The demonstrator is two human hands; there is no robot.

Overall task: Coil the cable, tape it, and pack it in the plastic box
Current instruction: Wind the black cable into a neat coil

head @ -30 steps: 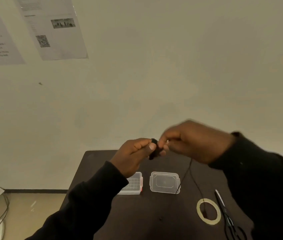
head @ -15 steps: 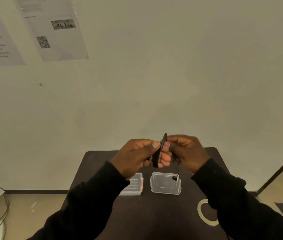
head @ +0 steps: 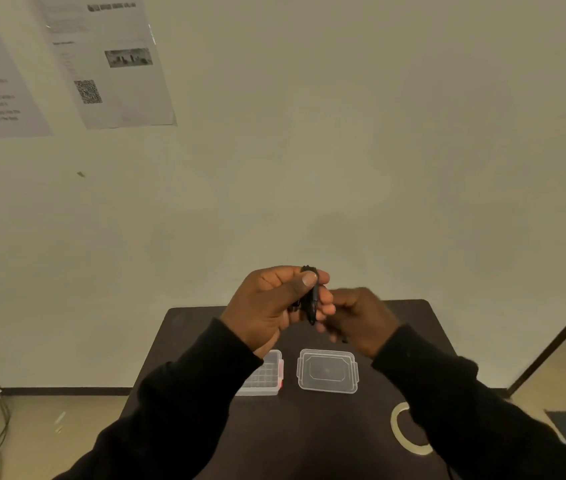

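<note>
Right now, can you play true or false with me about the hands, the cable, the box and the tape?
1. The left hand pinches the cable above the table. True.
2. The cable is already inside the box. False: it is bunched in the left hand, and the box holds nothing that shows.
3. The lid lies on the table to the right of the box. True.
4. The tape is wrapped around the cable. False: the roll lies on the table, partly hidden by the right sleeve.
5. The right hand is pressing the lid down. False: it is raised beside the left hand, blurred, above the lid.
</note>
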